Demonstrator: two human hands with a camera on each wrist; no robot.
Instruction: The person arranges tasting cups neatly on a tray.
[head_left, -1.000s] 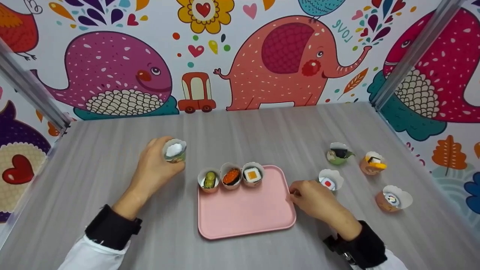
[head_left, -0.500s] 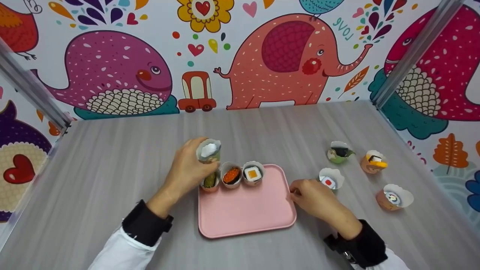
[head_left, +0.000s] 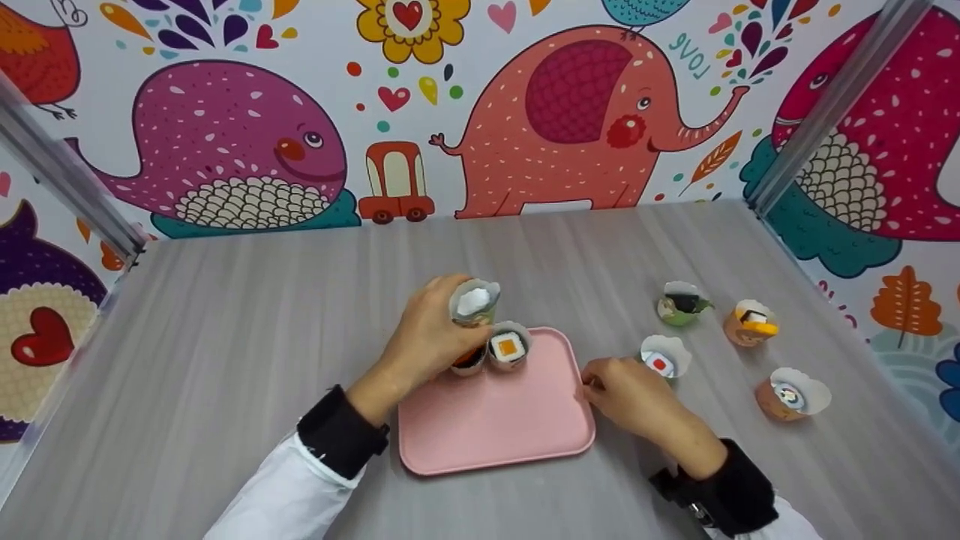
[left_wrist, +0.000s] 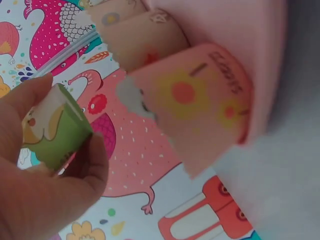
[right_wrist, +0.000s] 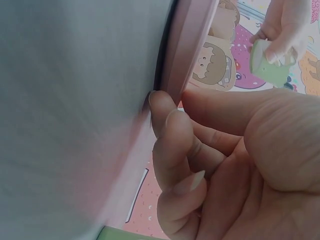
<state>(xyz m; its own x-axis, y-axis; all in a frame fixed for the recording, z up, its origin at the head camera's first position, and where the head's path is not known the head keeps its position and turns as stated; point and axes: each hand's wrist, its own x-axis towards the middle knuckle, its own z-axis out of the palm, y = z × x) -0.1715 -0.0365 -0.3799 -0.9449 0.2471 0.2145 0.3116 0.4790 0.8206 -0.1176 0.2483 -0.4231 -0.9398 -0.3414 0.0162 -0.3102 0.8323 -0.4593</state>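
The left hand's [head_left: 424, 330] grip pinches a green paper cup [head_left: 475, 304] between thumb and fingers, raised near the far edge of a pink tray [head_left: 499, 420]; its white filling is too blurred to name. The right hand's [head_left: 634, 394] grip pinches the tray's right rim. An orange-centred sushi cup [head_left: 508, 347] stands on the tray beside a partly hidden roe sushi cup [head_left: 469, 365]. Four more cups [head_left: 679, 315] stand on the tabletop [head_left: 300, 300] to the right.
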